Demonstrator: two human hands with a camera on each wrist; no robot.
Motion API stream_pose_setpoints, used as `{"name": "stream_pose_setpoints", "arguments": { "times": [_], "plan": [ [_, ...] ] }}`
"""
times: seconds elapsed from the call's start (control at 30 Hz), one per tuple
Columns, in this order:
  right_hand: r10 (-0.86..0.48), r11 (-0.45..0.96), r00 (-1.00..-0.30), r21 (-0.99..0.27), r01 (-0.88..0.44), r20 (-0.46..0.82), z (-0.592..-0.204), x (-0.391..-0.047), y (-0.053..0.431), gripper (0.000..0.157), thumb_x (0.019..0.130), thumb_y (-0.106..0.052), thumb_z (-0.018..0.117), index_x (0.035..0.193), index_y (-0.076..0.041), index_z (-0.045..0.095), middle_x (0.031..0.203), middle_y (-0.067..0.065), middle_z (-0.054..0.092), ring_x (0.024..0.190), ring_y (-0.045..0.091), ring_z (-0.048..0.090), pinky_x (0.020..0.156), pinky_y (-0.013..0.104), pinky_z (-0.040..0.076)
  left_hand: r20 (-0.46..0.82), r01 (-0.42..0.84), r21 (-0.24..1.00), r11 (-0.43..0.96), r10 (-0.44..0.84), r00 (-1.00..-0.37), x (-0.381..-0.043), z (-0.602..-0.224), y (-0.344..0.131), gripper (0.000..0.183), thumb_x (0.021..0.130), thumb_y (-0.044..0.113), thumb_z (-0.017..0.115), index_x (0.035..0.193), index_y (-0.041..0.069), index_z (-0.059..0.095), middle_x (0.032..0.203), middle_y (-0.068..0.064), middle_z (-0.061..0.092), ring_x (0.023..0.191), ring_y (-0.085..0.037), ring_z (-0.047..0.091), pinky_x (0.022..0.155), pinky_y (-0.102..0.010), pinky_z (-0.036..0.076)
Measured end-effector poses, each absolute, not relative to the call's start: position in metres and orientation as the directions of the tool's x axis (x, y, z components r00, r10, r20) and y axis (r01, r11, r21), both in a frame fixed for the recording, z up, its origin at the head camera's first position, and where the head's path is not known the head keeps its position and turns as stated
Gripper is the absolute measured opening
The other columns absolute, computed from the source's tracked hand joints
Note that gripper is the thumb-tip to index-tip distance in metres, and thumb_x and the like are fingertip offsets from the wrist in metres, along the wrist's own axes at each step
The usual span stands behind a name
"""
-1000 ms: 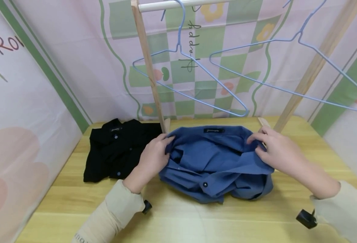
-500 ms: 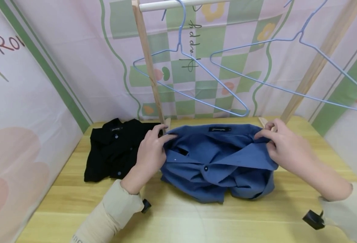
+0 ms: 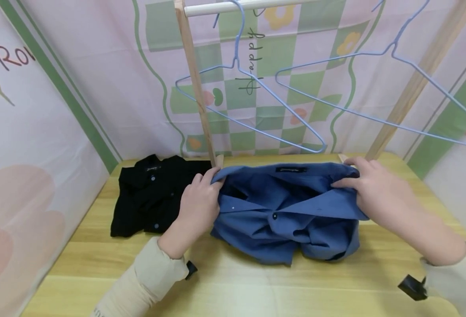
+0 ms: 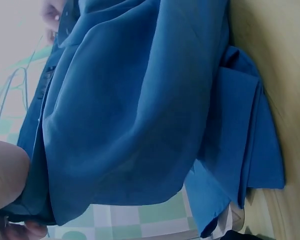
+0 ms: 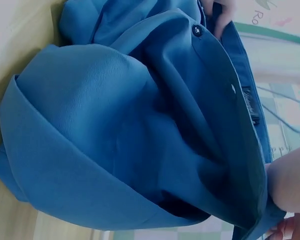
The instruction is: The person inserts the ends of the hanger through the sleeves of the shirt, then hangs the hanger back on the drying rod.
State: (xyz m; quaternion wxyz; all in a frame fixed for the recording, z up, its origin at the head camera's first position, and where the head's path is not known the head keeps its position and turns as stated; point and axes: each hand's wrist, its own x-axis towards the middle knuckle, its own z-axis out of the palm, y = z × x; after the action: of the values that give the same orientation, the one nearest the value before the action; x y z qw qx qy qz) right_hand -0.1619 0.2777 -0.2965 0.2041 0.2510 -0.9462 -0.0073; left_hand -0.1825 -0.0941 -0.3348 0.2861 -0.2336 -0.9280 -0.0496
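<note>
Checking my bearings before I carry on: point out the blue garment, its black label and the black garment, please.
Blue garment [image 3: 290,224], head view: on its front, near the button.
Black label [image 3: 291,169], head view: on the label's middle.
Black garment [image 3: 149,204], head view: on its front, above the lowest visible button.

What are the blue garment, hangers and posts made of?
The blue garment seems matte woven cloth: it creases softly. The hangers may be metal wire with a smooth blue coating, being thin. The posts look like unpainted wood, showing grain.
</note>
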Motion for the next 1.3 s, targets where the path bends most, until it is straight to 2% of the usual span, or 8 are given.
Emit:
{"name": "stream_pose_setpoints", "arguments": {
  "times": [0.2,0.4,0.57,0.7,0.8,0.9,1.0,1.3],
  "plan": [
    [-0.551,0.829,-0.708,0.194,-0.524,0.442,-0.299,-0.159,0.278,0.038,0.071,0.018,0.059,0.076,-0.012,0.081,0.126,0.031,0.057,0.083,0.044,0.051,0.064,0.048,0.046,0.584,0.462,0.05,0.886,0.349,-0.733,-0.183,-0.333,-0.097,0.027,0.088,-0.003,0.069,0.114,0.001,0.077,0.127,-0.018,0.065,0.087,-0.033,0.067,0.056,-0.042,0.055],
    [-0.59,0.797,-0.607,0.261,-0.545,0.532,-0.297,-0.158,0.278,0.031,0.07,0.017,0.057,0.067,-0.007,0.076,0.112,0.03,0.062,0.078,0.045,0.053,0.053,0.046,0.044,0.6,0.433,-0.005,0.901,0.35,-0.72,-0.181,-0.326,-0.1,0.03,0.087,-0.002,0.07,0.115,0.003,0.077,0.129,-0.019,0.063,0.078,-0.032,0.066,0.048,-0.039,0.049],
    [-0.618,0.779,-0.594,0.295,-0.554,0.515,-0.296,-0.151,0.275,0.025,0.068,0.013,0.06,0.063,-0.008,0.073,0.095,0.025,0.064,0.069,0.038,0.05,0.044,0.039,0.036,0.386,0.417,-0.047,0.907,0.402,-0.83,-0.176,-0.325,-0.1,0.031,0.092,0.005,0.069,0.119,0.019,0.079,0.135,-0.014,0.06,0.082,-0.03,0.062,0.049,-0.035,0.042],
    [-0.616,0.778,-0.586,0.289,-0.558,0.527,-0.296,-0.145,0.273,0.022,0.064,0.011,0.061,0.063,-0.008,0.07,0.094,0.023,0.064,0.069,0.038,0.049,0.043,0.037,0.031,0.173,0.443,0.016,0.896,0.434,-0.884,-0.175,-0.329,-0.097,0.04,0.094,0.002,0.066,0.119,0.029,0.079,0.146,-0.012,0.055,0.091,-0.03,0.06,0.053,-0.033,0.037],
    [-0.611,0.776,-0.561,0.283,-0.564,0.559,-0.294,-0.142,0.271,0.021,0.064,0.01,0.058,0.065,-0.006,0.07,0.096,0.025,0.065,0.072,0.04,0.051,0.044,0.038,0.033,0.083,0.447,0.077,0.891,0.441,-0.894,-0.179,-0.335,-0.094,0.042,0.091,-0.002,0.065,0.12,0.027,0.079,0.147,-0.012,0.055,0.096,-0.031,0.062,0.055,-0.034,0.04],
    [-0.619,0.765,-0.532,0.292,-0.574,0.578,-0.293,-0.14,0.269,0.02,0.066,0.01,0.057,0.068,-0.004,0.072,0.097,0.025,0.065,0.075,0.042,0.054,0.045,0.04,0.035,0.044,0.443,0.105,0.89,0.441,-0.896,-0.183,-0.341,-0.092,0.039,0.09,-0.001,0.064,0.12,0.02,0.079,0.132,-0.012,0.065,0.097,-0.032,0.065,0.061,-0.041,0.05],
    [-0.623,0.763,-0.526,0.298,-0.574,0.579,-0.295,-0.138,0.267,0.02,0.066,0.009,0.059,0.073,-0.001,0.074,0.099,0.025,0.065,0.076,0.042,0.054,0.045,0.041,0.035,0.053,0.413,0.092,0.906,0.409,-0.911,-0.186,-0.346,-0.089,0.033,0.092,0.004,0.064,0.12,0.014,0.078,0.119,-0.012,0.067,0.092,-0.031,0.065,0.068,-0.048,0.053],
    [-0.599,0.773,-0.499,0.29,-0.563,0.626,-0.298,-0.142,0.268,0.034,0.073,0.004,0.051,0.095,0.01,0.076,0.094,0.027,0.061,0.069,0.041,0.049,0.045,0.039,0.031,0.342,0.303,0.093,0.948,0.255,-0.904,-0.184,-0.327,-0.09,0.031,0.098,0.012,0.063,0.127,0.005,0.071,0.143,-0.014,0.054,0.098,-0.032,0.064,0.061,-0.047,0.051]
  ]
}}
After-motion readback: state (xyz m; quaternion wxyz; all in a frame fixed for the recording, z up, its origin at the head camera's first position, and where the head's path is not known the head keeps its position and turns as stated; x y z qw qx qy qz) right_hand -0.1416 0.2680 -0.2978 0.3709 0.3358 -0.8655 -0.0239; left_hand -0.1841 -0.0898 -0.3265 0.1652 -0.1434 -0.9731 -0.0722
